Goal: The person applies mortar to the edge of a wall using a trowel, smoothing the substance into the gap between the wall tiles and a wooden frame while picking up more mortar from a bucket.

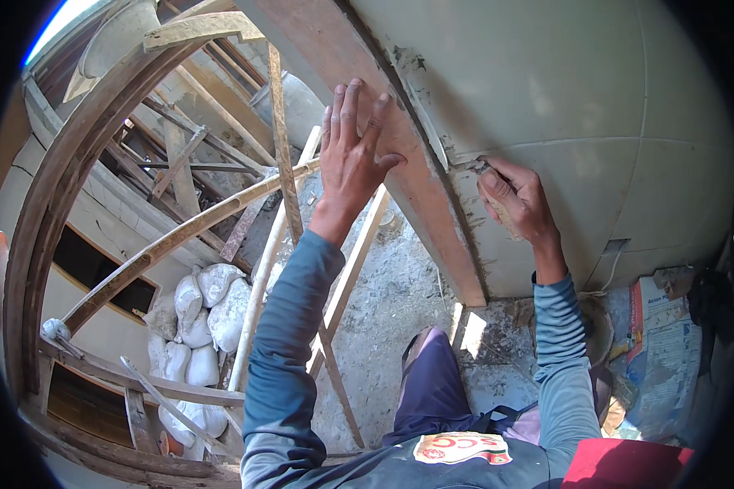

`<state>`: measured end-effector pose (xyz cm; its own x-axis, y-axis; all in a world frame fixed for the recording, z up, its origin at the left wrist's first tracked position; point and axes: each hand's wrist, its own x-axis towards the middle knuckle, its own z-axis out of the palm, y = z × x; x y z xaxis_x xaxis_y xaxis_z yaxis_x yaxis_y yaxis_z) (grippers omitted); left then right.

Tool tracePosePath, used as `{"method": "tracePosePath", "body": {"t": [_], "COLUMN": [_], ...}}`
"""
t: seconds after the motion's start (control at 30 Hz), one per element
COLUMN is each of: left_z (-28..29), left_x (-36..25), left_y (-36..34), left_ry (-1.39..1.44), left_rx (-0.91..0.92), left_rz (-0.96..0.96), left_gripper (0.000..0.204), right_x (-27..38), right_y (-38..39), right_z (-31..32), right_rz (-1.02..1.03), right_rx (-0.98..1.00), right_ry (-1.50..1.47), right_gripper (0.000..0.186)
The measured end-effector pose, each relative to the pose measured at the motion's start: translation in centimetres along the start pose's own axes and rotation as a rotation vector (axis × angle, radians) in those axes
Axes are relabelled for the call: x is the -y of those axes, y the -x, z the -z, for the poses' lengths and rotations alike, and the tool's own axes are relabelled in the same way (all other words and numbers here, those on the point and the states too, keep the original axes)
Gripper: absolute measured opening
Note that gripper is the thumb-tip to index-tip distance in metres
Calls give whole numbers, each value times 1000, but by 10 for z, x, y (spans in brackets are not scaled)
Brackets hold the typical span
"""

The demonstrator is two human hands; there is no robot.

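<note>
My left hand (352, 151) rests on a long pale pinkish board (453, 244) that runs diagonally along the edge of the tiled wall (583, 98), its fingers stretched out flat. My right hand (518, 200) is closed around a light tan tool (507, 224), perhaps a scraper with a wooden handle; its working end is at the wall beside a dark, ragged seam along the board's edge and is mostly hidden by my fingers.
Wooden poles and braces (192, 220) criss-cross at the left, beside a curved timber frame (65, 196). Several white sacks (224, 318) are piled low at the left. Below lie the rough grey floor (375, 293) and, at the right, flattened printed paper bags (661, 367) and a bucket (597, 330).
</note>
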<state>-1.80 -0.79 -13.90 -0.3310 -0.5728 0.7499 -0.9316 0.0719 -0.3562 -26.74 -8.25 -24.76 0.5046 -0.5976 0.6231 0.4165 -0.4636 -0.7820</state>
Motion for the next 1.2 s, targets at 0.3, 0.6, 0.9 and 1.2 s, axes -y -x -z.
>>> {"method": "tracePosePath", "body": {"t": [0.3, 0.6, 0.9, 1.2], "left_z": [1, 17, 25, 26], "left_x": [-2, 9, 17, 21], "left_y": [-3, -33, -50, -48], "left_ry": [-46, 19, -118, -120], "left_rx": [11, 12, -92, -18], "left_rz": [-21, 46, -42, -54], "left_gripper": [109, 97, 105, 103], "right_x": [-22, 25, 23, 69], "right_y": [1, -27, -63, -58], "right_z": [2, 4, -32, -5], "right_rz": [-44, 14, 558, 135], "right_rx": [-23, -126, -297, -251], "right_ry": [2, -13, 617, 349], "right_gripper": [36, 35, 36, 34]}}
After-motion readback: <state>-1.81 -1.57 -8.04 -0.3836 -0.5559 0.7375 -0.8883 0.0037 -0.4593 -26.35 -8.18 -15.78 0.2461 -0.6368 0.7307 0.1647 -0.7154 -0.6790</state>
